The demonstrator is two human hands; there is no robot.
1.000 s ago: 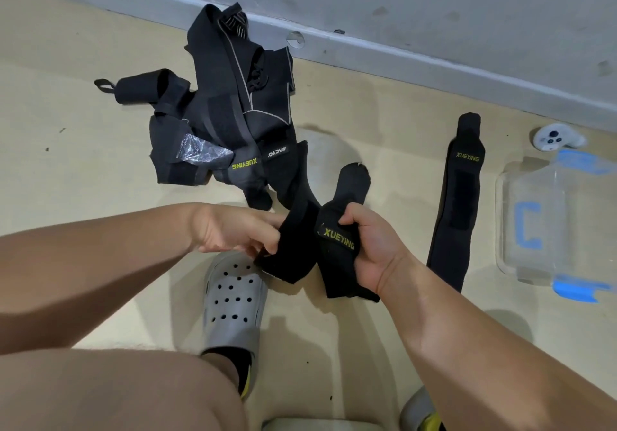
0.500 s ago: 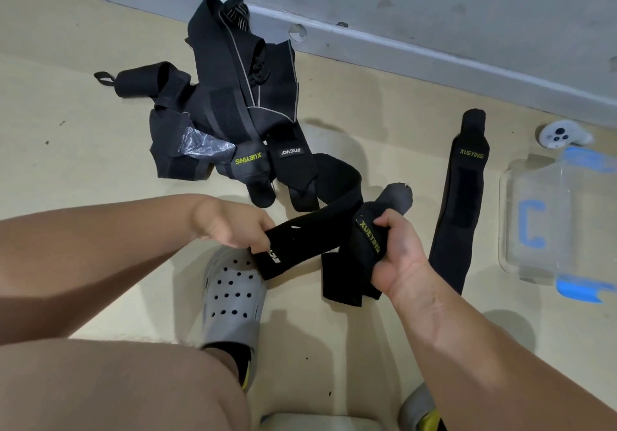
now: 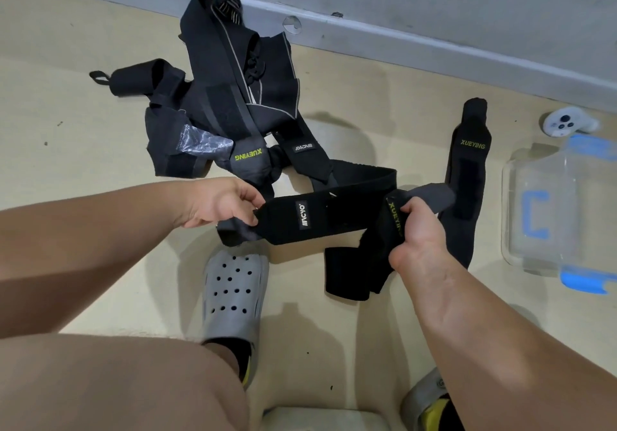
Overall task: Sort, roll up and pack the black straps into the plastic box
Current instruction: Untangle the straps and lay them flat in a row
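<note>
Left hand pinches one end of a black strap, stretched level above the floor. Right hand, fisted, grips its other end plus a second strap hanging down. Strap pile lies near the wall. One flat strap lies beside the plastic box, far right.

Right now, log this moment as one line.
left hand: grips MCYO strap | right hand: grips XUEYING strap | strap pile: on floor | plastic box: on floor
</note>
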